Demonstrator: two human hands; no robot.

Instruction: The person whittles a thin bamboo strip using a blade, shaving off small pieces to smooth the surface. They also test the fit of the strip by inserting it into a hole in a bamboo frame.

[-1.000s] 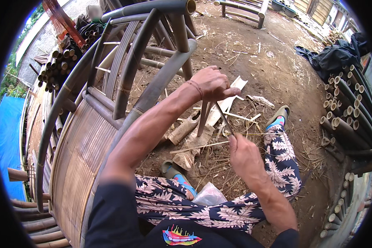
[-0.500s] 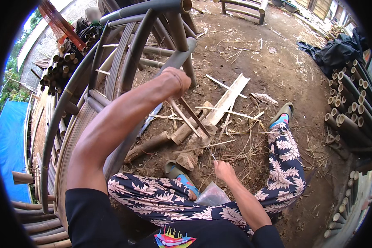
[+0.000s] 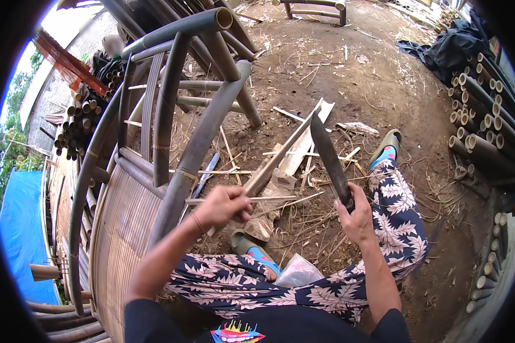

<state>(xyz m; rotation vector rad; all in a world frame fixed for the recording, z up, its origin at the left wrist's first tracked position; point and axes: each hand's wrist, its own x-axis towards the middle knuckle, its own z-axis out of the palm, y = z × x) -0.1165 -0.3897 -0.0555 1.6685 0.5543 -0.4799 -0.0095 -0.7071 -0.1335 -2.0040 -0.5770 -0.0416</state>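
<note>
A: What is seen from the head view?

B: A bamboo strip (image 3: 280, 157) is gripped in the clenched left hand (image 3: 223, 206) and slanted up and away, its far end out over the split slats (image 3: 309, 137) on the ground. A long knife (image 3: 331, 157) is clasped by its handle in the right hand (image 3: 356, 220), blade raised just beside the strip, so that its edge can be brought against the wood.

A: Why is the strip held so low?

B: It is kept between the spread knees, seemingly so that shavings are dropped onto the littered dirt.

A: Any packages or signs?

B: A crumpled clear plastic bag (image 3: 298, 271) is lodged by the lap. No label can be made out. A blue tarp (image 3: 23, 234) is seen far left, beside the bamboo chair frame (image 3: 171, 114); cut poles (image 3: 480, 120) are stacked at right.
</note>
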